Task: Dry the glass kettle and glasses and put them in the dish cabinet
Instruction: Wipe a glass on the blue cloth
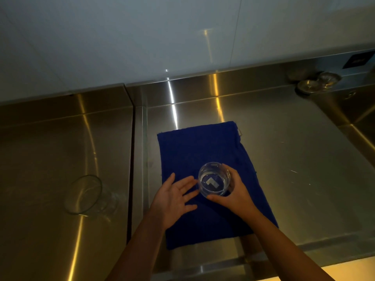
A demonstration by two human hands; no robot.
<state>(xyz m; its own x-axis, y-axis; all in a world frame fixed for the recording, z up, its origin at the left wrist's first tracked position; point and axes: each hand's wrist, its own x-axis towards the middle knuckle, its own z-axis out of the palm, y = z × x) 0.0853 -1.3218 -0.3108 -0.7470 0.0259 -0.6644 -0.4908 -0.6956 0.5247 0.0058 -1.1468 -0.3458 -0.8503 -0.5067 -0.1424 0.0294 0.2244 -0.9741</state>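
A clear drinking glass (214, 179) stands upright over a dark blue towel (194, 151) spread on the steel counter. My right hand (233, 193) grips the glass from its right side, fingers and thumb curled round the wall. My left hand (174, 196) is just left of the glass, palm up, fingers straight, over the towel and holding nothing. A larger clear glass vessel (85, 194), possibly the kettle, lies on its side on the left counter section, mouth toward me.
The steel counter (284, 159) has a seam (133, 159) between the left and middle sections. A sink basin (361, 122) opens at the far right, with round metal strainers (316, 84) behind it. A pale wall runs along the back.
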